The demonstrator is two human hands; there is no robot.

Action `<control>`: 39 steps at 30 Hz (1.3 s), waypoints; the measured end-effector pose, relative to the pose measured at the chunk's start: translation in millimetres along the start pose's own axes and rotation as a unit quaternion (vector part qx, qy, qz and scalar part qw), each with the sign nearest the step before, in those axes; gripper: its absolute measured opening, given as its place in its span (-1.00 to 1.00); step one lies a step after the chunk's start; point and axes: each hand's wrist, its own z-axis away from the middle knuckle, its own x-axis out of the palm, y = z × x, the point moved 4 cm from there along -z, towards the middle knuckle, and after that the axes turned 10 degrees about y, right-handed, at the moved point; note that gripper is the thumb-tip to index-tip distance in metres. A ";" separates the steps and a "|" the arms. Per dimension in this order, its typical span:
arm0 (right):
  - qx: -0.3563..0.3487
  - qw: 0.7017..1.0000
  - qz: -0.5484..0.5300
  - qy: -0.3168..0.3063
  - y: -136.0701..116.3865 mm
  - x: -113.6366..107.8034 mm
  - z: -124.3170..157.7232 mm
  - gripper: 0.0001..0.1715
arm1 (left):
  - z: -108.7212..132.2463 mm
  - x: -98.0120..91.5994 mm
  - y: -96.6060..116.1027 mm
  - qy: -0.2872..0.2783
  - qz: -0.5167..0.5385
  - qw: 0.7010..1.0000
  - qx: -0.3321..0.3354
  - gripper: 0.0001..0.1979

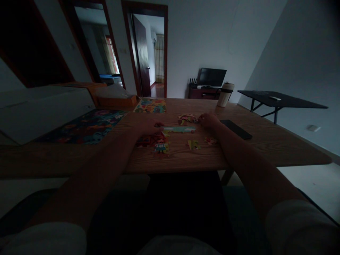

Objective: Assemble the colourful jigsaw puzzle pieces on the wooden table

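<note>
Dim puzzle strip (181, 129), left hand (151, 126) (blurred) perhaps touching it

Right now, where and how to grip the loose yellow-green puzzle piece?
Likely best: pinch the yellow-green puzzle piece by opposite side edges, coming from the near side. It lies flat on the table, with bare wood between it and the front edge.

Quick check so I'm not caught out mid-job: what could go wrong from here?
The left hand is at the left end of the pale puzzle strip, so a nudge might shift it. The right forearm appears close to a loose reddish piece and could sweep it aside. The light is dim, so details in the cluster of pieces by the right hand may be misread.
</note>
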 end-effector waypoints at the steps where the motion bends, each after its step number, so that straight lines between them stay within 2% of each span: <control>1: 0.003 1.000 0.020 -0.007 0.2 -0.8 0.9 -0.66 | 0.0 -0.2 0.2 -0.001 -0.006 1.000 -0.001 -0.51; 6: -0.024 0.995 0.077 -0.056 -6.0 1.2 3.2 -0.45 | 0.6 -1.3 2.5 0.000 -0.005 1.000 -0.011 -0.53; 8: -0.004 0.995 0.072 -0.066 -5.1 3.6 3.6 -0.44 | 1.2 -1.8 3.7 0.004 -0.004 1.000 -0.012 -0.55; 14: 0.077 0.994 0.084 -0.003 3.5 -2.6 9.5 -0.44 | 2.2 -2.7 6.8 0.009 0.018 1.000 0.008 -0.59; 17: 0.065 0.993 0.098 0.017 -1.7 -10.1 12.9 -0.53 | 2.5 -3.7 7.7 0.015 0.013 1.000 0.003 -0.59; 20: 0.037 0.993 0.114 0.006 -12.9 -12.9 14.4 -0.58 | 3.5 -5.1 9.9 0.006 0.004 1.000 -0.009 -0.57; 23: 0.045 0.991 0.130 -0.006 -21.2 -11.0 14.2 -0.43 | 4.0 -7.1 11.4 0.007 0.000 1.000 -0.012 -0.55; 27: 0.086 0.986 0.144 0.015 -24.3 -7.5 11.0 -0.18 | 2.8 -5.6 7.9 0.010 0.008 1.000 -0.007 -0.56; 33: 0.140 0.984 0.108 0.015 -21.6 -1.1 6.1 -0.30 | 0.2 -1.7 1.5 0.012 0.007 1.000 -0.006 -0.53; 39: 0.154 0.981 0.115 -0.035 -15.7 1.1 5.6 -0.43 | 0.3 -3.7 4.7 0.009 -0.016 1.000 -0.016 -0.57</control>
